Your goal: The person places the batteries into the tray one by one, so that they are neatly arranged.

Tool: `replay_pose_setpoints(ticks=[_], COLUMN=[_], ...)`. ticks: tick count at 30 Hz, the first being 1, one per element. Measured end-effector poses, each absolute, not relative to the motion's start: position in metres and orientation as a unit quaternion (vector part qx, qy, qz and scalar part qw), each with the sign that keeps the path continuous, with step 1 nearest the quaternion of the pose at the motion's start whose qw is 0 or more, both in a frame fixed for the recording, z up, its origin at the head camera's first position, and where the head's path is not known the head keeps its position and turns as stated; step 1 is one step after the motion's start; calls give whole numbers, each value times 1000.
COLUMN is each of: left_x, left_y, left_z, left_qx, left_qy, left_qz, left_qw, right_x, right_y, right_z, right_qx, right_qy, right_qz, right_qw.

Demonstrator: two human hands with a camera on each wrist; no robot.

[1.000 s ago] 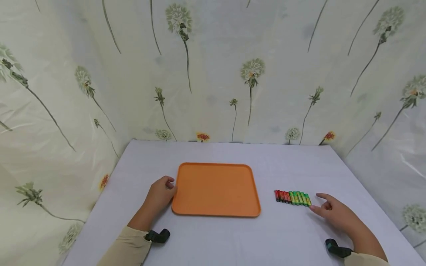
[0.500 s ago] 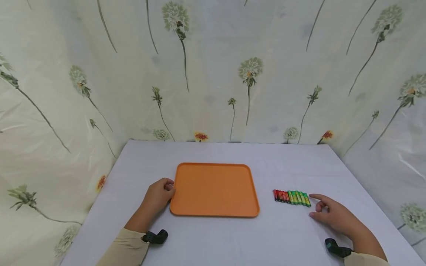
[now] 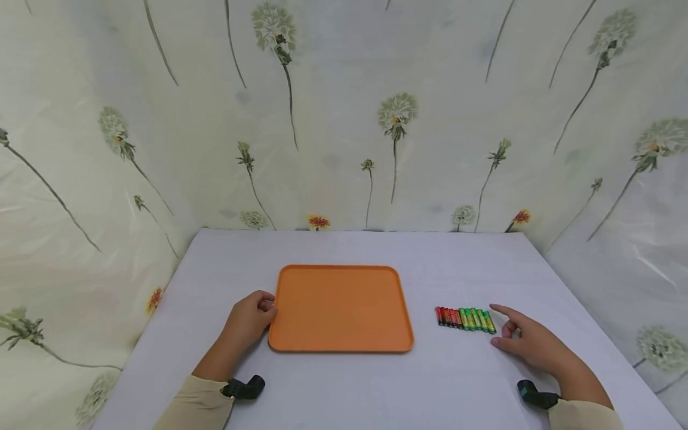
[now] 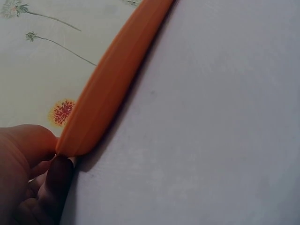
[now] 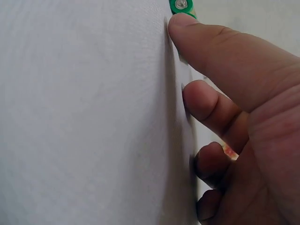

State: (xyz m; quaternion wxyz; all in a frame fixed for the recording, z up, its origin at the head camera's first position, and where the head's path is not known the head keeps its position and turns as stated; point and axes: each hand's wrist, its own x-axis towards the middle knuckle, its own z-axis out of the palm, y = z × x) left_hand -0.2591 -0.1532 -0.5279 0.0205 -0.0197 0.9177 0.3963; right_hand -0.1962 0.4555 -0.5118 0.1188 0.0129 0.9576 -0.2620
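An orange rectangular tray (image 3: 341, 310) lies on the white-covered table. At its left edge is my left hand (image 3: 245, 321); in the left wrist view thumb and fingers pinch the rim of the tray (image 4: 110, 89). To the right of the tray, red batteries (image 3: 449, 317) and green batteries (image 3: 476, 320) lie side by side in one row, several of each. My right hand (image 3: 534, 343) is at the row's right end, index finger stretched toward the far end of the last green battery, thumb by its near end. One green battery (image 5: 181, 5) shows just beyond the thumb in the right wrist view.
The white tabletop (image 3: 344, 394) ends at a back wall hung with dandelion-patterned sheeting (image 3: 322, 119), which also covers both sides. A black wrist camera (image 3: 244, 387) sits on the left wrist, another wrist camera (image 3: 536, 395) on the right.
My right index finger has moved left to the far end of the battery row, and the thumb has dropped slightly nearer. My left hand stays at the tray. The head view has shifted slightly.
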Motion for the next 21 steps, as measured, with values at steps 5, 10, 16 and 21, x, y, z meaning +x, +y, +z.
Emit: replay_pose_setpoints(ticks=[5, 10, 16, 21], left_x=[-258, -258, -257, -256], left_y=[-155, -154, -154, -154], left_z=[-527, -527, -526, -524], left_qx=[-14, -16, -13, -10], left_qy=[917, 920, 920, 920], left_qz=[398, 392, 391, 392], left_qw=[18, 16, 14, 14], right_x=[-202, -202, -201, -200], right_y=[454, 455, 454, 453], right_z=[-515, -518, -515, -514], right_qx=[8, 3, 8, 9], right_qy=[960, 967, 967, 966], right_qz=[-253, -237, -238, -243], right_qw=[116, 96, 94, 87])
